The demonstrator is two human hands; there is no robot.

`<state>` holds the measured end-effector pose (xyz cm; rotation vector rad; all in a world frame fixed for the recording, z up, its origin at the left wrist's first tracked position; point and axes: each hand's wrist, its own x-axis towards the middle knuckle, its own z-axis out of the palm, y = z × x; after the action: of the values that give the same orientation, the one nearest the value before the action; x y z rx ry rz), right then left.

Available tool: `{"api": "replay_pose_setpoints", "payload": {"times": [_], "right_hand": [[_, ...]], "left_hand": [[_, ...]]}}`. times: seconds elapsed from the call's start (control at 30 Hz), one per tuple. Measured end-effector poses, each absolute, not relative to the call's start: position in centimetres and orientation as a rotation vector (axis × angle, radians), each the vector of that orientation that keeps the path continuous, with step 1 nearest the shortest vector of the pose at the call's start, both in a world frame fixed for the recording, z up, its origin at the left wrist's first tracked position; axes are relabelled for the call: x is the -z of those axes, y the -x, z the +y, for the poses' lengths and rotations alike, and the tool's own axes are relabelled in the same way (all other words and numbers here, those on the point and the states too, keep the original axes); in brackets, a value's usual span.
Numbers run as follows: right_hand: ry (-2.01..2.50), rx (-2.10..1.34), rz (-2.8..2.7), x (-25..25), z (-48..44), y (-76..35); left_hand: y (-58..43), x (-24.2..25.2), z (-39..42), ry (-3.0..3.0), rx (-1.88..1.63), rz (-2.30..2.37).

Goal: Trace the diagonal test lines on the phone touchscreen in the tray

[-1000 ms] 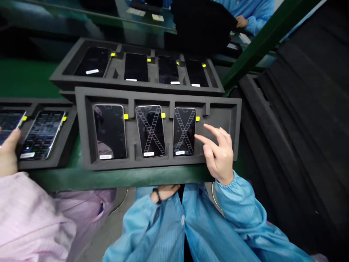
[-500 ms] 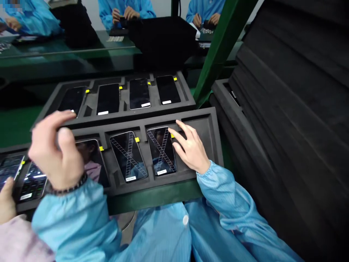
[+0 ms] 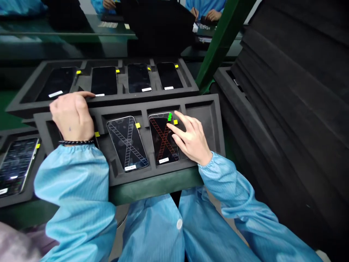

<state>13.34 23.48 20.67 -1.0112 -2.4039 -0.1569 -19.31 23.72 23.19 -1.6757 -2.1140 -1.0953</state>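
A dark foam tray [image 3: 201, 109] lies in front of me with phones in its slots. My right hand [image 3: 191, 140] rests on the right phone [image 3: 163, 140], a fingertip touching its screen; the screen shows a red X pattern with green marks at the top. The middle phone [image 3: 127, 143] shows a white X pattern. My left hand [image 3: 72, 116] lies palm down over the tray's far left corner, covering the left slot, fingers apart and holding nothing.
A second foam tray [image 3: 27, 100] with several dark phones stands behind. Another tray with a lit phone [image 3: 16, 165] is at the left. Stacked black foam trays [image 3: 286, 91] fill the right side. A green post [image 3: 220, 40] rises behind. Other people's hands [image 3: 211, 14] work at the far bench.
My left hand came down from mid-air onto the tray's left corner. My right fingertip moved onto the right phone, whose X pattern turned from white to red with green marks.
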Motion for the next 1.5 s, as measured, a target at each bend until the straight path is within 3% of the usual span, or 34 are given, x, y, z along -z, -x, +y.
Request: {"api": "replay_pose_setpoints", "payload": {"times": [0.73,1.0,1.5], "right_hand": [[0.609,-0.076,-2.608,-19.6,17.5,-12.6],[1.103,0.061,-2.408,-22.7,22.6,-10.2],[1.099,0.168,-2.480,-21.9,22.4,-9.5]], "left_hand": [[19.1,-24.4,23.0,1.763,0.906,-2.308],[19.3,-23.7,23.5,1.733,1.014,-2.221],[19.0,-24.0,23.4,1.747,1.038,-2.239]]}}
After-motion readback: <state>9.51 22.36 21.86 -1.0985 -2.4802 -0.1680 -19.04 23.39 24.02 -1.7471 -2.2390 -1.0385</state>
